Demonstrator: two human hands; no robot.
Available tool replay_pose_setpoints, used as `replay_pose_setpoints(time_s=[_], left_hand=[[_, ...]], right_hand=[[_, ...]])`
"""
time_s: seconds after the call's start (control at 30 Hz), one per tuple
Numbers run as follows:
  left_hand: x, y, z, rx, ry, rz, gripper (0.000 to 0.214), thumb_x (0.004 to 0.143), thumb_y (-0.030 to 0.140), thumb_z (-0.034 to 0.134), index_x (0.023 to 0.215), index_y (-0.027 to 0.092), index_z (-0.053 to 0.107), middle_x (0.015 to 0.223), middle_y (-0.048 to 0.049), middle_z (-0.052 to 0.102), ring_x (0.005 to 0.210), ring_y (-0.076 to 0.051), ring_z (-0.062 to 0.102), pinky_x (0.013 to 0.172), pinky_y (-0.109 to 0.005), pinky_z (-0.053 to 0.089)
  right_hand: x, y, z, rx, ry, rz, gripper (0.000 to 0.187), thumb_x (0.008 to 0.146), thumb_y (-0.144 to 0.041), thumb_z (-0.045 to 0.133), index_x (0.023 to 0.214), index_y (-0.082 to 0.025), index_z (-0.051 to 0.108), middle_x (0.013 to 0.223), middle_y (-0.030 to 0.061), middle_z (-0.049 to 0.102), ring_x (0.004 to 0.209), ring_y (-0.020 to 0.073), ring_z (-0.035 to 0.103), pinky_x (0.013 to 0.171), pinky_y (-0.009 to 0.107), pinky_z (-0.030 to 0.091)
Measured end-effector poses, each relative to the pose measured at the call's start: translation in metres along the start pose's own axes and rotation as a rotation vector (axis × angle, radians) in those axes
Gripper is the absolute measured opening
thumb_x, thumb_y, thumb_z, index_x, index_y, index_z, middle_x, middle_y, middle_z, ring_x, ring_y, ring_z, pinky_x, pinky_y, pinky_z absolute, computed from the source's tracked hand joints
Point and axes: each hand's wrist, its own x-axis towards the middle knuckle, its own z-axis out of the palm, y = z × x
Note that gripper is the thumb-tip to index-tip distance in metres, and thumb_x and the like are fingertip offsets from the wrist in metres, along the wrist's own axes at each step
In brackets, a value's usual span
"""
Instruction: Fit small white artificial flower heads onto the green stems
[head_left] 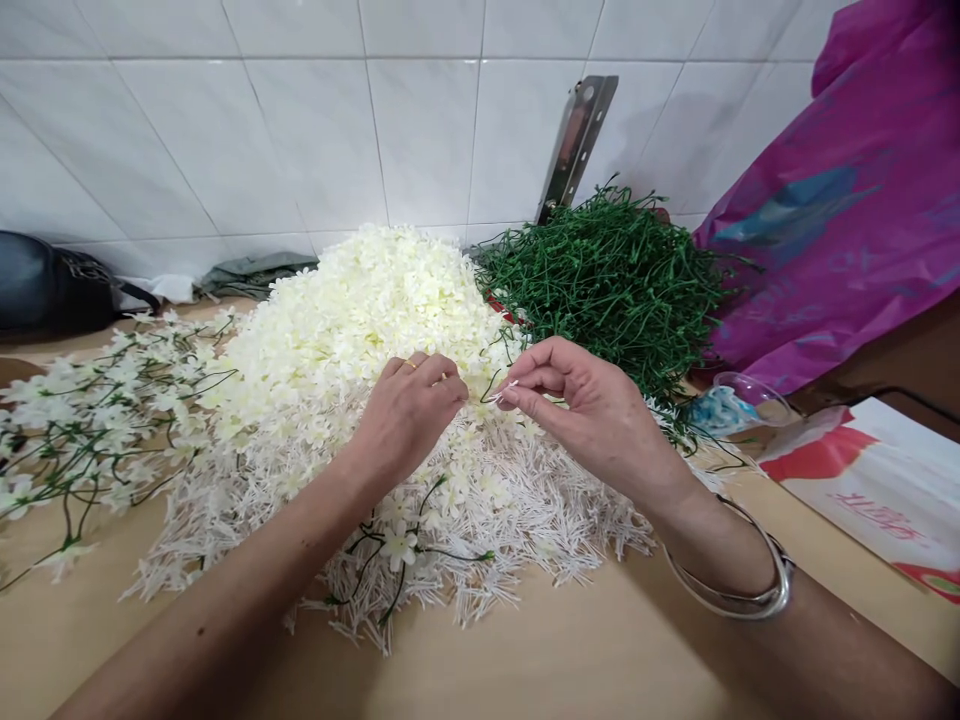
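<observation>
My right hand (pixel 581 405) pinches a small thin white stick (pixel 507 391) between thumb and fingertips, level with my left fingers. Beside it, my left hand (pixel 412 405) is closed, knuckles up; whatever its fingers hold is hidden. A thin dark green stem shows between the two hands. Under and behind both hands rises a big heap of cream-white artificial flower heads (pixel 375 290). Loose short white sticks (pixel 525 500) spread in front of it. A branched green stem with a white flower (pixel 399 545) lies on the sticks, nearer to me.
Green plastic stems (pixel 607 280) are heaped behind my right hand. Finished-looking flower sprays (pixel 112 400) lie at left. A metal bar (pixel 576 145) leans on the tiled wall. A purple bag (pixel 832 200), clear plastic cup (pixel 739 403) and red-white box (pixel 874 495) stand at right; a black bag (pixel 52 285) sits at left.
</observation>
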Motion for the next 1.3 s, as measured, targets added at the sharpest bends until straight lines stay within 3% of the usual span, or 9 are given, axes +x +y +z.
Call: replay_pose_setpoints(time_s=[0.1, 0.2, 0.43, 0.7, 0.87, 1.0, 1.13, 1.2, 1.3], left_hand=[[-0.005, 0.002, -0.009, -0.196, 0.128, -0.143, 0.011, 0.099, 0.02, 0.064, 0.094, 0.021, 0.074, 0.095, -0.0042, 0.079, 0.084, -0.02, 0.073, 0.078, -0.033, 0.054], [-0.012, 0.007, -0.021, -0.408, 0.206, -0.408, 0.008, 0.094, 0.026, 0.068, 0.089, 0.021, 0.072, 0.082, -0.0005, 0.08, 0.071, -0.016, 0.072, 0.066, -0.026, 0.052], [-0.012, 0.011, -0.031, -0.956, 0.209, -0.786, 0.024, 0.082, 0.036, 0.075, 0.075, 0.018, 0.062, 0.108, -0.0067, 0.077, 0.067, -0.012, 0.072, 0.054, -0.022, 0.046], [-0.013, 0.005, -0.026, -1.131, 0.162, -0.806, 0.024, 0.079, 0.03, 0.079, 0.074, 0.019, 0.059, 0.06, 0.0037, 0.065, 0.055, -0.011, 0.069, 0.05, -0.018, 0.04], [-0.013, 0.003, -0.02, -1.171, 0.156, -0.762, 0.024, 0.076, 0.03, 0.084, 0.092, 0.019, 0.072, 0.085, -0.0035, 0.077, 0.072, -0.012, 0.07, 0.059, -0.02, 0.048], [-0.015, 0.002, -0.015, -1.141, 0.159, -0.778, 0.032, 0.076, 0.029, 0.083, 0.106, 0.022, 0.077, 0.098, -0.0047, 0.078, 0.069, -0.01, 0.066, 0.058, -0.02, 0.048], [-0.017, 0.0, -0.012, -1.094, 0.24, -0.739, 0.02, 0.075, 0.03, 0.084, 0.093, 0.021, 0.08, 0.129, -0.0084, 0.069, 0.075, -0.011, 0.07, 0.063, -0.023, 0.055], [-0.016, 0.0, -0.012, -1.094, 0.276, -0.729, 0.014, 0.075, 0.029, 0.084, 0.084, 0.02, 0.079, 0.125, -0.0077, 0.068, 0.076, -0.011, 0.07, 0.068, -0.024, 0.058], [-0.015, 0.003, -0.016, -1.136, 0.251, -0.748, 0.01, 0.079, 0.028, 0.082, 0.083, 0.02, 0.079, 0.097, -0.0045, 0.073, 0.074, -0.012, 0.071, 0.068, -0.023, 0.059]], right_hand=[[0.001, 0.004, 0.002, 0.03, -0.021, -0.021, 0.008, 0.09, -0.026, 0.073, 0.086, -0.022, 0.067, 0.087, 0.0016, 0.077, 0.086, 0.0177, 0.073, 0.082, 0.035, 0.054], [0.003, 0.012, 0.007, 0.144, -0.034, -0.005, 0.01, 0.09, -0.027, 0.074, 0.085, -0.022, 0.067, 0.095, 0.0033, 0.079, 0.094, 0.0188, 0.074, 0.087, 0.037, 0.056], [0.001, 0.017, 0.011, 0.162, -0.066, 0.055, 0.014, 0.085, -0.026, 0.079, 0.089, -0.023, 0.067, 0.078, -0.0021, 0.072, 0.075, 0.0146, 0.067, 0.073, 0.031, 0.051], [0.0, 0.017, 0.016, 0.164, -0.075, 0.042, 0.009, 0.089, -0.026, 0.076, 0.084, -0.022, 0.071, 0.084, 0.0004, 0.075, 0.082, 0.0148, 0.069, 0.077, 0.031, 0.052], [0.002, 0.02, 0.014, 0.178, -0.052, 0.055, 0.017, 0.083, -0.029, 0.084, 0.085, -0.023, 0.068, 0.077, -0.0037, 0.069, 0.073, 0.0126, 0.064, 0.071, 0.029, 0.05], [0.002, 0.02, 0.013, 0.189, -0.071, 0.081, 0.014, 0.082, -0.028, 0.084, 0.085, -0.022, 0.072, 0.081, -0.0015, 0.075, 0.077, 0.0141, 0.069, 0.073, 0.03, 0.054], [0.001, 0.019, 0.014, 0.105, -0.112, 0.043, 0.007, 0.09, -0.026, 0.074, 0.095, -0.023, 0.078, 0.092, 0.0016, 0.079, 0.086, 0.0163, 0.073, 0.081, 0.033, 0.056], [0.001, 0.02, 0.014, 0.09, -0.109, 0.031, 0.006, 0.092, -0.025, 0.071, 0.095, -0.023, 0.076, 0.09, 0.0013, 0.078, 0.086, 0.0161, 0.072, 0.082, 0.033, 0.055], [0.002, 0.021, 0.014, 0.131, -0.111, 0.025, 0.003, 0.093, -0.021, 0.067, 0.096, -0.022, 0.069, 0.091, 0.0014, 0.075, 0.087, 0.0155, 0.07, 0.083, 0.033, 0.054]])
